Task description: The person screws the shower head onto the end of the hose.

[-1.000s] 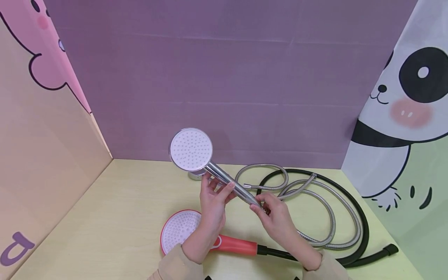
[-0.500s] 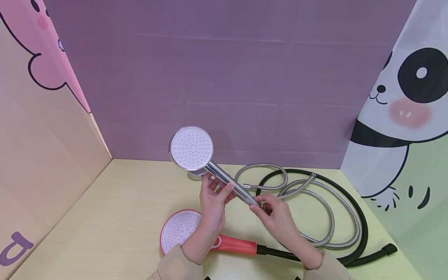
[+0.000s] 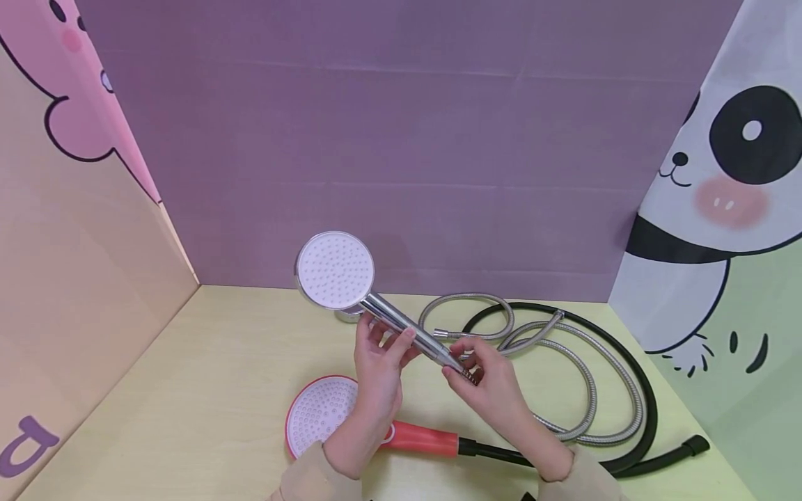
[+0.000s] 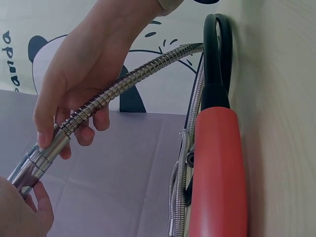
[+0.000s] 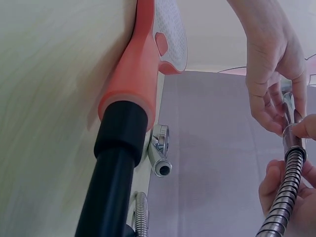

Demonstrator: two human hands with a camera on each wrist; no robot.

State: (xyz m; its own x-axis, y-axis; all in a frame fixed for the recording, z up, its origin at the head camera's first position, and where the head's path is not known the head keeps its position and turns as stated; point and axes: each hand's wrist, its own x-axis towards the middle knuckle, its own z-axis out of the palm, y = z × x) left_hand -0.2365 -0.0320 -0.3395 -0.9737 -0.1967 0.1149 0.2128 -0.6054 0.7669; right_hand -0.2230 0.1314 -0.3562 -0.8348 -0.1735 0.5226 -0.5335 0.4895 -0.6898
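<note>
In the head view a chrome shower head [image 3: 335, 270] with a white round face is held up at a tilt, its face toward the camera. My left hand [image 3: 379, 369] grips the middle of its handle from below. At the handle's lower end my right hand [image 3: 491, 383] has thumb and fingers around the hose's metal connector [image 4: 55, 143]. That connector sits against the handle end in the left wrist view, and a ribbed metal hose [image 4: 133, 76] curves away from it. Below both hands lies a red shower head [image 3: 426, 440] with a black hose attached, its face partly covered by my left forearm.
Coiled metal hoses [image 3: 594, 396] and a looping black hose [image 3: 654, 410] lie on the right of the pale table [image 3: 156, 390]. Another chrome shower head [image 5: 160, 150] rests behind the held one. A purple backdrop [image 3: 401, 139] and printed side panels enclose the table.
The held shower head has shifted slightly left and down with my left hand. My right fingers have changed position at the handle's lower end, and more of the ribbed hose shows there.
</note>
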